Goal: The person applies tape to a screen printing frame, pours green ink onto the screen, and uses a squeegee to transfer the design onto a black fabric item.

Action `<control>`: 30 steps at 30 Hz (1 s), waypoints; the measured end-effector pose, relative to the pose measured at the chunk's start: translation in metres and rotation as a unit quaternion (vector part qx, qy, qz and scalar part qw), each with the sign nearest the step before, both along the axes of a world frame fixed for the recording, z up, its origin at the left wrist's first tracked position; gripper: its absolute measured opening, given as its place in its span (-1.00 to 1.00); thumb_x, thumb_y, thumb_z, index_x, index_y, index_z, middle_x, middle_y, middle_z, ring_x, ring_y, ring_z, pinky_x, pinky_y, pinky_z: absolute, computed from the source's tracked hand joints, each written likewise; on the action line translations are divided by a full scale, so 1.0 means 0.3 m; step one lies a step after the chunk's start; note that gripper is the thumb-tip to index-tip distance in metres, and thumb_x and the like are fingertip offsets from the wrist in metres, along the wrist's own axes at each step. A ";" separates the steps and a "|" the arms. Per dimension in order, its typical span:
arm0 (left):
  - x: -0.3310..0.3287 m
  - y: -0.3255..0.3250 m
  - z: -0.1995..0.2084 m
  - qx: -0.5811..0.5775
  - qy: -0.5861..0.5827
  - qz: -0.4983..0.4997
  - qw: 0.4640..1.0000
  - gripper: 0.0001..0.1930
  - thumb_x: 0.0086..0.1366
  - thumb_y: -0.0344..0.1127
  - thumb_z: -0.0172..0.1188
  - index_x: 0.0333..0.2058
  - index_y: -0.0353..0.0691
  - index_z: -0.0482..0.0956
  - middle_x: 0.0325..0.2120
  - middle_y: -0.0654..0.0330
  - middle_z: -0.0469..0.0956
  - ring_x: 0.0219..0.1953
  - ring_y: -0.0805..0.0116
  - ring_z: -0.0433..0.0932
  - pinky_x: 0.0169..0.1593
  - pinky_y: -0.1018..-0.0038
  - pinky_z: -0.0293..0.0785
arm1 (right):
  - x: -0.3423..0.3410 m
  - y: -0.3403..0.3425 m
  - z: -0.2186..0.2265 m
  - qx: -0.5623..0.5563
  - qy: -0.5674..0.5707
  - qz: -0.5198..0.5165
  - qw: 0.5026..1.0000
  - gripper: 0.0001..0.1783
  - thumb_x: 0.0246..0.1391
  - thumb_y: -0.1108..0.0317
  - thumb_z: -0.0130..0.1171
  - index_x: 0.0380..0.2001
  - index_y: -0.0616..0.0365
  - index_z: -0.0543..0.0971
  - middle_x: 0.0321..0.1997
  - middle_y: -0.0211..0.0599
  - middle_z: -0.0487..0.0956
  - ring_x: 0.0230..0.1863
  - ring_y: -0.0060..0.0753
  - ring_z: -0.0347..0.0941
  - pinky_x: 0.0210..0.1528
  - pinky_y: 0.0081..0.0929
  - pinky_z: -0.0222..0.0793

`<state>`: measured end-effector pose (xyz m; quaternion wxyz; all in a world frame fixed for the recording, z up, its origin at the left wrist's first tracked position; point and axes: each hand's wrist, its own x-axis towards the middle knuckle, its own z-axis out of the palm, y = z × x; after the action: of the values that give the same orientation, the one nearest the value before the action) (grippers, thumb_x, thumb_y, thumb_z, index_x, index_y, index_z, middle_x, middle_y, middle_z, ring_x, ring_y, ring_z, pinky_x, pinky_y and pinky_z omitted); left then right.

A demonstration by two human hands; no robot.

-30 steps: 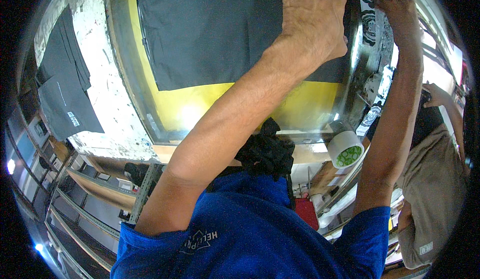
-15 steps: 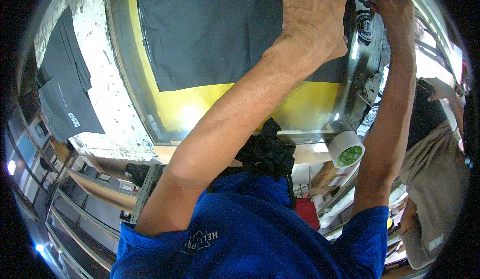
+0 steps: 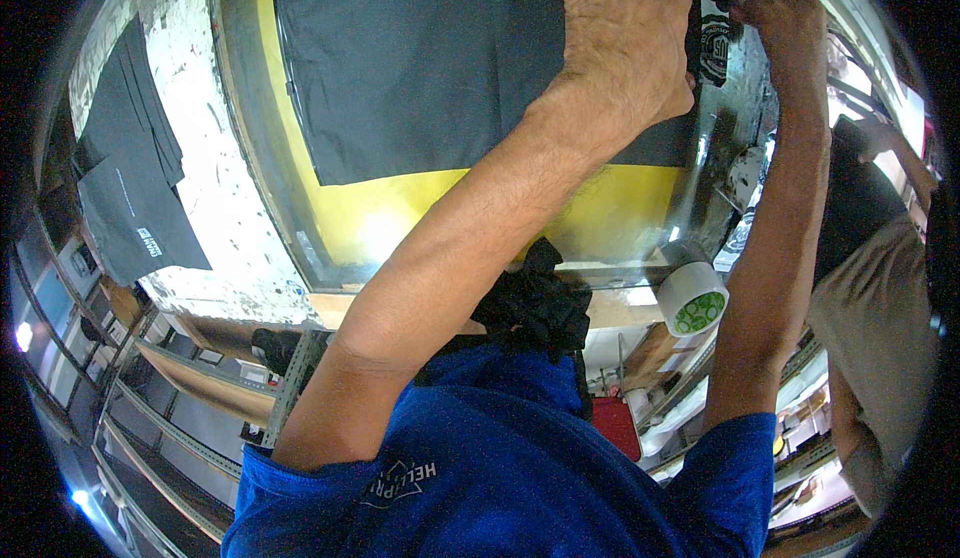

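Observation:
My left hand (image 3: 628,43) lies with fingers spread on a smooth black sheet (image 3: 400,78), near its right side; its fingertips run up to the top edge of the view. The sheet covers most of a yellow screen (image 3: 385,213) set in a frame. To the right, my right hand (image 3: 785,13) has its fingers closed at the edge of a strip printed with black-and-white round emblems (image 3: 714,53). This strip runs along the sheet's right side, beside my left hand.
A roll of white tape (image 3: 692,300) rests at the near right corner of the frame. Dark printed fabric pieces (image 3: 140,208) lie on the paint-spattered white surface (image 3: 250,248) at left. Black cloth (image 3: 535,303) bunches at the near edge. Another person (image 3: 880,298) stands at right.
My right hand and the printed strip have shifted slightly left, closer to the black sheet. My left hand stays in place. The other person at right has moved a little.

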<state>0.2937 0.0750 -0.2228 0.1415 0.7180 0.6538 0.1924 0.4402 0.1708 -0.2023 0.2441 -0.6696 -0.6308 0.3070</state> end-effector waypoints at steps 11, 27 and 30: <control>-0.006 -0.003 0.014 -0.012 -0.003 -0.008 1.000 -0.22 -0.06 -0.11 0.42 0.20 -0.20 0.47 0.27 0.07 0.29 0.25 0.07 0.19 0.16 -0.05 0.11 | 0.010 0.006 -0.013 0.030 -0.020 0.028 0.999 -0.61 -0.16 0.59 0.33 -0.16 0.43 0.58 -0.45 -0.16 0.65 -0.48 -0.43 0.58 -0.48 -0.48 0.49; -0.003 0.002 0.012 -0.019 0.004 -0.009 1.000 -0.23 -0.05 -0.14 0.40 0.20 -0.22 0.47 0.28 0.05 0.30 0.26 0.07 0.19 0.17 -0.05 0.09 | 0.021 0.010 -0.042 0.026 0.062 0.019 0.998 -0.61 -0.24 0.63 0.36 -0.22 0.39 0.56 -0.45 -0.29 0.59 -0.47 -0.47 0.53 -0.46 -0.50 0.47; -0.016 0.000 0.028 -0.031 -0.033 -0.014 0.999 -0.24 -0.06 -0.17 0.41 0.19 -0.23 0.48 0.28 0.04 0.31 0.26 0.07 0.20 0.17 -0.04 0.09 | 0.020 0.010 -0.046 0.034 0.080 0.028 0.996 -0.61 -0.25 0.64 0.36 -0.23 0.36 0.56 -0.45 -0.30 0.59 -0.45 -0.48 0.53 -0.45 -0.51 0.46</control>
<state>0.2889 0.0750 -0.2145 0.1875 0.7157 0.6442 0.1938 0.4463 0.1737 -0.2160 0.3079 -0.6161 -0.6377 0.3447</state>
